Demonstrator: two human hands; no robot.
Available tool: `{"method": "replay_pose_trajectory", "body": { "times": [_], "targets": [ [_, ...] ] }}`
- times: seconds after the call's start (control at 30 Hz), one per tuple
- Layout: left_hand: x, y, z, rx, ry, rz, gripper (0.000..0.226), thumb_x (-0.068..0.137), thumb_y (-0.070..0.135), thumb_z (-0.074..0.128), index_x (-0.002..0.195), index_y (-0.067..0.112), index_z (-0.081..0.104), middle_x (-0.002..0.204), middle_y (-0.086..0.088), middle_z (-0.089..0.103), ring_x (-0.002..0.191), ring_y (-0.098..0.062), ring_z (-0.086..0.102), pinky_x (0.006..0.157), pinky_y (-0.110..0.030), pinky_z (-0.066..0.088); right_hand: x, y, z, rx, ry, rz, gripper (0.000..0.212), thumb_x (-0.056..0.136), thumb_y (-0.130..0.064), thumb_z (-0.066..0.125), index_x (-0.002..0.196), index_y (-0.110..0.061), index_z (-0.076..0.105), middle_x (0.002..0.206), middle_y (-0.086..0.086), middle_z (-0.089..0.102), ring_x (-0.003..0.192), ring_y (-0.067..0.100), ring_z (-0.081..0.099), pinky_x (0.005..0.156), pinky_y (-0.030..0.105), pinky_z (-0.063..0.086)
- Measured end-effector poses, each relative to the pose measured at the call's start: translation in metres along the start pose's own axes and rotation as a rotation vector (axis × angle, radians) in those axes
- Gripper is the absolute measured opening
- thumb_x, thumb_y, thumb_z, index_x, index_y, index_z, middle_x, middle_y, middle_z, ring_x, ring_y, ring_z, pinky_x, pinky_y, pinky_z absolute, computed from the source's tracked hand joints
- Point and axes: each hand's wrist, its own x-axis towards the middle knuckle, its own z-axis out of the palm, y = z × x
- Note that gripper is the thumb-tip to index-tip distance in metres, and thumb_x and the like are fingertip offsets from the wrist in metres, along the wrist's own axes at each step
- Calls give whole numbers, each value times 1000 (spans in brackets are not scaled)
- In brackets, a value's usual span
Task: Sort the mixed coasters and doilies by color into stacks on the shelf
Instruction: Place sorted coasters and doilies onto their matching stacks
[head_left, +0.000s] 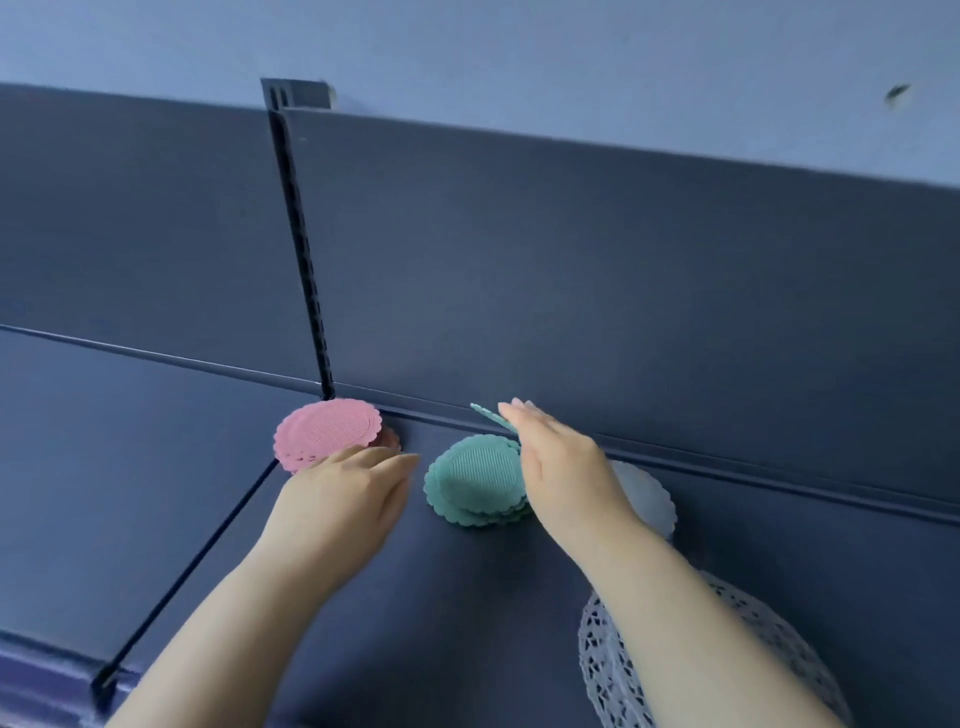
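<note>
The left hand (348, 499), fingers flat, touches the stack of pink scalloped coasters (327, 434) on the dark shelf (519, 597). The right hand (561, 467) has its grip pinched on a tilted teal scalloped coaster (491, 415); the teal stack (475, 480) lies just beneath, at seven o'clock.

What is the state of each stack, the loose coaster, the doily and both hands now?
left hand: fingers straight, over the near edge of the pink stack.
right hand: holds the green coaster.
pink stack: flat, near edge covered.
green coaster: tilted above the green stack.
green stack: flat, slightly uneven.
pale stack: flat, partly hidden.
lace doily: flat, partly covered.
</note>
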Motion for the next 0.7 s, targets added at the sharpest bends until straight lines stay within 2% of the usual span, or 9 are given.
{"method": "replay_pose_trajectory", "body": {
  "times": [0.07,0.13,0.2,0.27,0.33,0.47,0.53,0.63,0.7],
  "targets": [
    [-2,-24,-2,2,13,23,38,86,36,35,92,28,71,90,16,70,78,-16,68,51,-26,51,4,-11,31,-70,-138,-8,49,94,-4,33,138,-23,41,148,-5,35,137,6,26,112,23,23],
    [-2,-42,-3,-11,3,54,39,86,36,34,92,29,72,91,17,70,79,-15,68,53,-25,50,-1,-21,52,-143,-252,5,42,94,-15,37,135,-17,45,147,0,37,138,11,24,110,22,19],
    [-1,-55,-2,-29,-10,94,39,86,35,35,92,29,73,90,17,70,79,-15,68,55,-26,50,-7,-30,59,-174,-252,22,41,93,-27,43,130,-11,49,142,5,41,136,15,25,107,18,15],
    [1,-63,-1,-41,-28,118,39,85,34,35,91,29,73,88,17,70,77,-16,68,54,-26,50,-10,-35,60,-165,-241,46,46,93,-32,45,136,-14,43,148,0,33,139,12,17,107,13,4],
    [3,-67,0,-55,-37,149,39,84,34,35,90,29,73,87,17,70,76,-16,67,52,-27,50,-11,-38,61,-180,-245,74,48,94,-32,44,139,-18,37,152,-4,24,141,10,11,106,14,-3],
    [4,-73,1,-92,-46,193,39,85,34,36,93,27,73,88,15,71,76,-17,68,53,-27,52,-11,-47,72,-242,-242,142,48,96,-34,40,140,-17,34,154,0,20,142,13,7,112,23,-2],
    [2,-75,2,-93,-52,204,39,85,33,36,93,27,74,88,14,71,76,-18,68,53,-28,53,-11,-51,76,-246,-241,176,49,96,-35,39,141,-17,33,155,0,16,143,13,5,112,23,-3],
    [-1,-75,3,-98,-49,222,39,84,32,36,92,25,74,86,13,72,74,-19,68,53,-31,52,-13,-57,77,-153,-253,178,47,96,-35,41,140,-22,36,154,-3,18,142,8,4,108,16,-5],
    [-5,-73,2,-105,-43,237,39,84,32,37,91,24,74,86,12,72,74,-18,68,54,-31,52,-17,-63,74,-45,-250,178,45,95,-33,44,139,-26,39,152,-10,22,138,-3,7,103,6,-5]
  ]
}}
